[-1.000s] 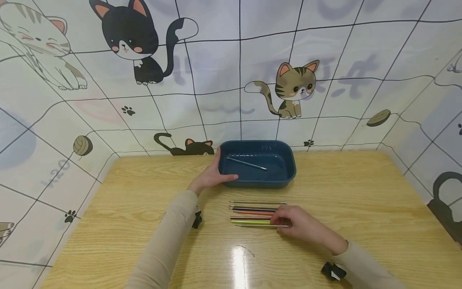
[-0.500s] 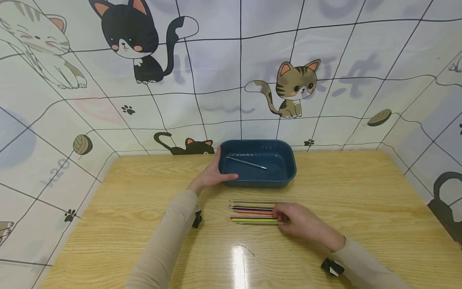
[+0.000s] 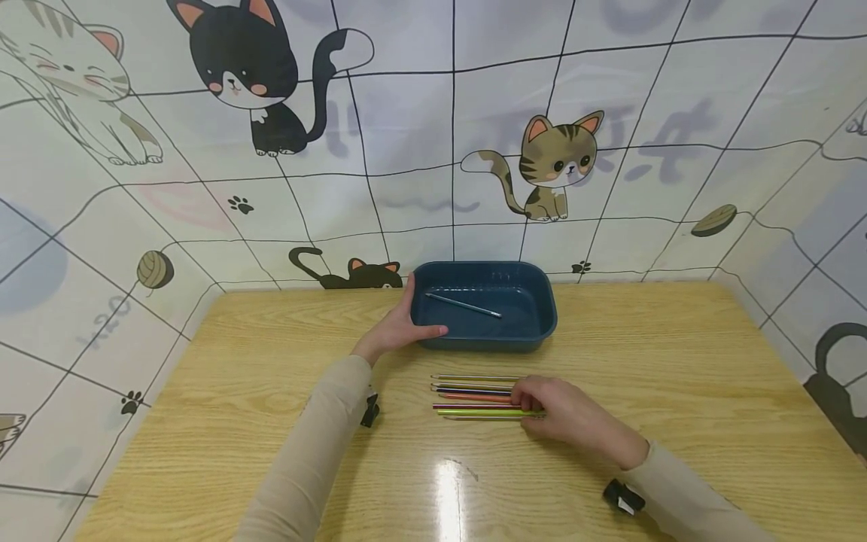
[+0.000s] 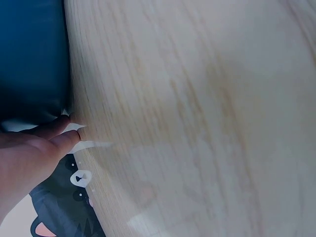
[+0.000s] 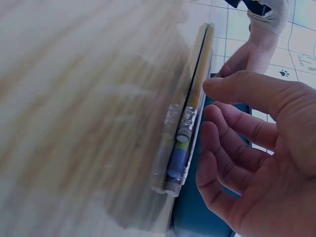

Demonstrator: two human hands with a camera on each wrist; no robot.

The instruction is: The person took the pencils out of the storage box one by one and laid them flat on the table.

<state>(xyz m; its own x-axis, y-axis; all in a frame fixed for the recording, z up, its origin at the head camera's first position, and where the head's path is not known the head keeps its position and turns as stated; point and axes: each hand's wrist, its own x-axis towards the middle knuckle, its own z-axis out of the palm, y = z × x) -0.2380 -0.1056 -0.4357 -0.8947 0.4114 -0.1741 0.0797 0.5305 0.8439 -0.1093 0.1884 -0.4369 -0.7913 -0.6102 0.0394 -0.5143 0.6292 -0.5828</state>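
A dark blue rectangular tray [image 3: 484, 345] stands at the back of the wooden table with one pale blue pencil [image 3: 463, 305] lying in it. My left hand [image 3: 396, 327] rests against the tray's left corner, thumb straight over the front rim and fingers along the side wall. In front of the tray, several pencils lie side by side, among them a yellow-green pencil [image 3: 474, 412] near the front of the row. My right hand [image 3: 562, 414] is at their right ends, thumb and forefinger pinching a pencil. In the right wrist view, pencil ends [image 5: 182, 136] show beside the curled fingers [image 5: 207, 170].
A white grid-lined backdrop [image 3: 406, 150] with cartoon cats rises right behind the tray and at both sides. The wooden table [image 3: 271, 324] spreads to the left, right and front of the pencils.
My right hand has shifted slightly away from me, and the nearest pencil has moved closer against the yellow-green one. My left hand and the tray stay in place.
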